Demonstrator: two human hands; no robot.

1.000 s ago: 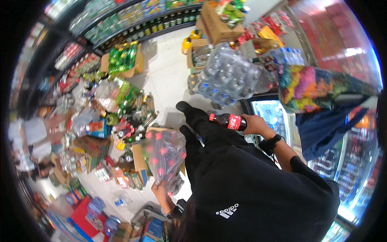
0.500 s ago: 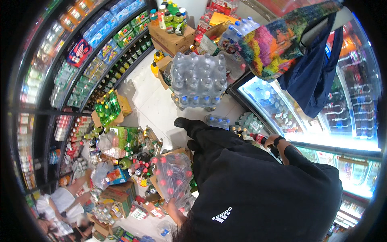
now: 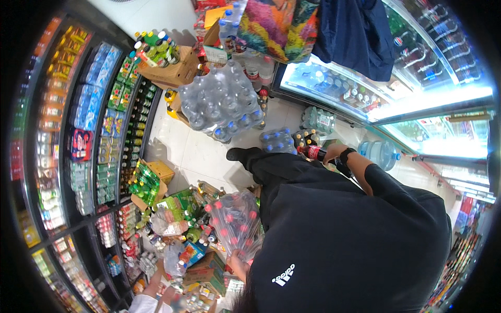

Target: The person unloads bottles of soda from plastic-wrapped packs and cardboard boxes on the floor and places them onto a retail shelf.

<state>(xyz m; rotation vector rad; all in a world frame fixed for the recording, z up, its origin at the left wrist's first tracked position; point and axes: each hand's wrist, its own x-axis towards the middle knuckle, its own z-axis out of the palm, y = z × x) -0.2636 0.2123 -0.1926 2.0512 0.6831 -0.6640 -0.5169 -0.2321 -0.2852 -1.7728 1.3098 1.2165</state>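
Observation:
My left hand [image 3: 239,264] has its fingers closed on the near end of a clear-wrapped pack of red-capped bottles [image 3: 236,220]. The pack stands beside my left leg. Off to the right, my right hand [image 3: 334,152] is wrapped round a cola bottle [image 3: 314,152] with a red label and dark contents. Another dark bottle part [image 3: 342,167] shows just below that hand; whether it belongs to the same bottle I cannot tell. Blue-capped wrapped bottles [image 3: 277,141] and a pack of green-tinted bottles [image 3: 318,120] sit on the floor beyond it.
A tall stack of shrink-wrapped bottles [image 3: 219,99] stands ahead. Drink shelves [image 3: 96,130] line the left and a lit fridge [image 3: 334,88] the right. Cartons [image 3: 206,274] and loose bottles crowd the left floor, near another person's arms [image 3: 154,287]. Large water bottles [image 3: 380,155] stand at right.
My view has turned, so the shelves and stack sit further left and the large water bottles now show. Both hands keep their holds. The other person is now mostly out of view.

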